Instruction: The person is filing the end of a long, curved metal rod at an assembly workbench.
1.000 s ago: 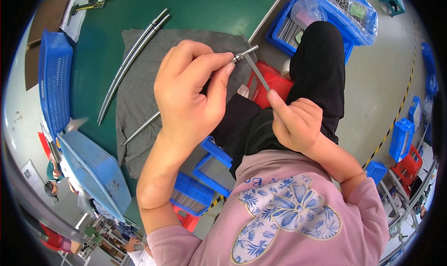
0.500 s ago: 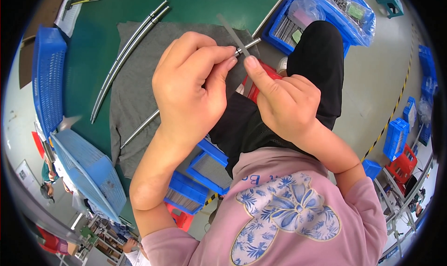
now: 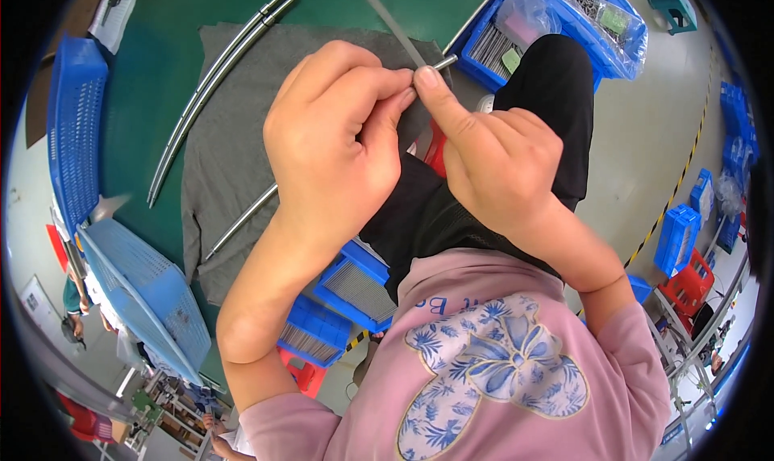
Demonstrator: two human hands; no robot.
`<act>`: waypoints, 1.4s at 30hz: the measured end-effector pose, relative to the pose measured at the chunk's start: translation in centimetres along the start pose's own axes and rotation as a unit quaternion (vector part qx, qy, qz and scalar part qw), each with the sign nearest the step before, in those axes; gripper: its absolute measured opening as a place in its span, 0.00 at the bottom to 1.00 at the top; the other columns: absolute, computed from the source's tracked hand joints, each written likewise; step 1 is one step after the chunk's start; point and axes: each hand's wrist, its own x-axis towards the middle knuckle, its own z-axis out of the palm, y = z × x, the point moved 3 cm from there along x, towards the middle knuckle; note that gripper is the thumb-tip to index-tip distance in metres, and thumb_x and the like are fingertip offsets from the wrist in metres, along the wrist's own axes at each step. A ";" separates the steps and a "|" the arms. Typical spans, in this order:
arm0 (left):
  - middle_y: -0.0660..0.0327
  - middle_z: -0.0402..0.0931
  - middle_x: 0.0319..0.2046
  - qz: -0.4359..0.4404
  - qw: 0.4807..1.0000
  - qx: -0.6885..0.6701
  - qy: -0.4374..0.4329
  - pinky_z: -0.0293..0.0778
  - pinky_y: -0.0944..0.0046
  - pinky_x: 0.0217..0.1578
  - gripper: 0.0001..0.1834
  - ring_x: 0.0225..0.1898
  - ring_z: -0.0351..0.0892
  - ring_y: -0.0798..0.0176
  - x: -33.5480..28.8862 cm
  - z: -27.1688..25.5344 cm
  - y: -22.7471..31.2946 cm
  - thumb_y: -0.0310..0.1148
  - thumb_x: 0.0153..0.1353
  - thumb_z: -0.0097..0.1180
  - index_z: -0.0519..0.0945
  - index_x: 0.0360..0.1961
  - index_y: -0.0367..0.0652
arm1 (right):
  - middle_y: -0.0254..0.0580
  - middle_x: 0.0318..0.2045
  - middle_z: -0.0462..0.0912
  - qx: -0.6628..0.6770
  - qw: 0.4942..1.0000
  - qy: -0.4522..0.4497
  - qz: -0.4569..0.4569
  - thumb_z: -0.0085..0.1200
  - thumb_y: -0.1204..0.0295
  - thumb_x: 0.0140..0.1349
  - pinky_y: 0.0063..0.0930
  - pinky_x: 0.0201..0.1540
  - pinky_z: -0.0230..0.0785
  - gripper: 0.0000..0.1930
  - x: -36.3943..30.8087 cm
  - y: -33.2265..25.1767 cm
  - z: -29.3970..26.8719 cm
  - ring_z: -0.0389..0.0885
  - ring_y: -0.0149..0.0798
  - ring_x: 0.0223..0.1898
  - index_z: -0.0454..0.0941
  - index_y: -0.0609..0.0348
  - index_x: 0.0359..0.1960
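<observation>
My left hand is closed in a pinch round a thin, shiny metal rod. The rod appears to run beneath that hand, its far tip showing just beyond the fingertips. My right hand is closed on a narrow flat grey strip, index finger stretched along it. The strip crosses the rod beside my left fingertips; its lower part is hidden by my right hand. Two long, slightly curved metal rods lie side by side on a dark grey cloth, to the left of my hands.
The cloth covers part of a green tabletop. Blue perforated baskets stand at the left edge. A blue bin of metal rods is at the far right, and blue bins sit below the table. A red chair stands farther right.
The right hand and grey strip have slid up and left along the strip's line, bringing the index fingertip against the rod by my left fingers. The view has shifted slightly.
</observation>
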 end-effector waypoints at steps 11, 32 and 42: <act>0.59 0.74 0.25 -0.020 1.000 -0.009 0.018 0.70 0.61 0.26 0.08 0.26 0.74 0.55 -0.2 0.0 -0.1 0.18 0.41 0.64 0.80 0.25 0.38 | 0.34 0.13 0.68 -0.001 0.997 -0.076 0.035 0.54 0.86 0.40 0.26 0.19 0.58 0.29 -3.1 -0.3 -2.1 0.65 0.34 0.13 0.82 0.59 0.50; 0.60 0.76 0.26 0.001 1.000 0.012 -0.023 0.69 0.71 0.26 0.06 0.25 0.73 0.67 -0.1 -0.3 0.3 0.15 0.48 0.64 0.82 0.29 0.34 | 0.32 0.12 0.64 0.005 1.000 0.013 0.017 0.55 0.84 0.40 0.24 0.17 0.57 0.26 -2.4 -0.6 -0.1 0.62 0.31 0.12 0.83 0.62 0.48; 0.60 0.75 0.26 0.007 0.999 0.026 -0.027 0.69 0.71 0.26 0.06 0.25 0.73 0.67 0.0 -0.2 0.1 0.15 0.49 0.64 0.82 0.29 0.34 | 0.29 0.13 0.67 -0.022 0.999 0.031 0.022 0.57 0.82 0.44 0.22 0.17 0.57 0.23 -4.8 -0.4 0.6 0.64 0.28 0.13 0.85 0.56 0.46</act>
